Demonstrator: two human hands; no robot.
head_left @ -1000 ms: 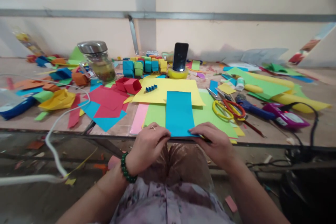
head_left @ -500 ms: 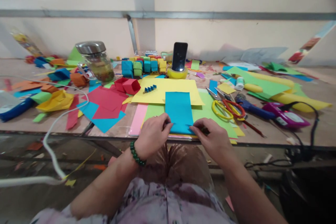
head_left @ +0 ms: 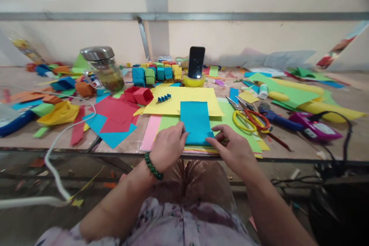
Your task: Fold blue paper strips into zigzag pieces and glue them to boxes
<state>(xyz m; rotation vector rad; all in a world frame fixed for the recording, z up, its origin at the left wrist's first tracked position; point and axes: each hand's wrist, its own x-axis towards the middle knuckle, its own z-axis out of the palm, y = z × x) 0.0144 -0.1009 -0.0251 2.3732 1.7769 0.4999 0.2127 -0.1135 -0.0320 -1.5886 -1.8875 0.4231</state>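
Note:
A blue sheet of paper [head_left: 195, 117] lies lengthwise in front of me, with a fold across its near end. My left hand [head_left: 169, 144] is closed at the paper's lower left edge, its thumb and fingers pinching there. At the lower right corner, my right hand [head_left: 232, 144] presses its thumb on the fold, with the index finger bent just above it. Beneath are yellow paper [head_left: 165, 108], light green paper [head_left: 170, 123] and pink paper [head_left: 151, 132]. A small blue pleated strip [head_left: 164, 98] rests on the yellow sheet.
Right of my hands lie yellow-handled scissors [head_left: 243, 122], red-handled scissors [head_left: 258, 120] and a blue glue gun [head_left: 281, 118]. A phone [head_left: 196, 62] stands in a yellow tape roll [head_left: 193, 81]. Folded paper cubes [head_left: 150, 76], a glass jar [head_left: 108, 75] and red paper [head_left: 117, 113] are leftward.
My right index finger has lifted slightly away from the thumb at the paper's corner. My left hand stays at the left edge, and the view has shifted a little.

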